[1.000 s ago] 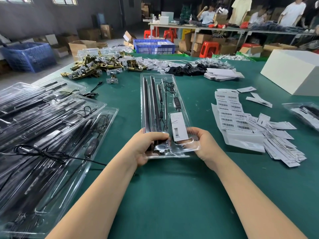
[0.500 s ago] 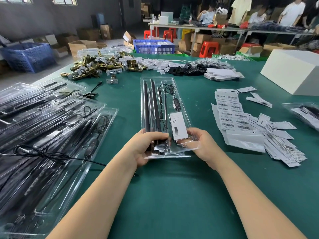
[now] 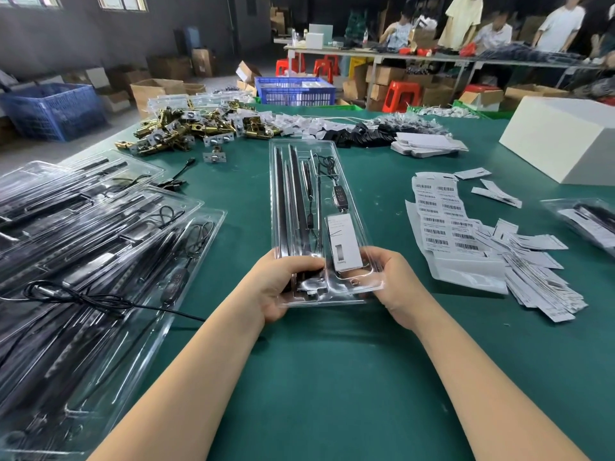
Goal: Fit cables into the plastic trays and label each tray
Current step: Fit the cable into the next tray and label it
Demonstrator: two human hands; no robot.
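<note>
Both hands, left [image 3: 279, 287] and right [image 3: 396, 287], still grip the long clear plastic tray's [image 3: 349, 194] near end, unmoved; green table [image 3: 332, 377]; dim warehouse behind.

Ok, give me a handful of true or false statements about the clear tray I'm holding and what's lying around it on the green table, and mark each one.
1. Both hands grip the near end of the clear plastic tray: the left hand and the right hand. True.
2. A white paper card lies in the tray's right side. True.
3. The sheets of barcode labels lie left of the held tray. False: they lie to its right.
4. The stack of filled clear trays sits on the table's left side. True.
5. The pile of brass-coloured metal fittings lies between the hands and the camera. False: it lies at the far left of the green table.
</note>
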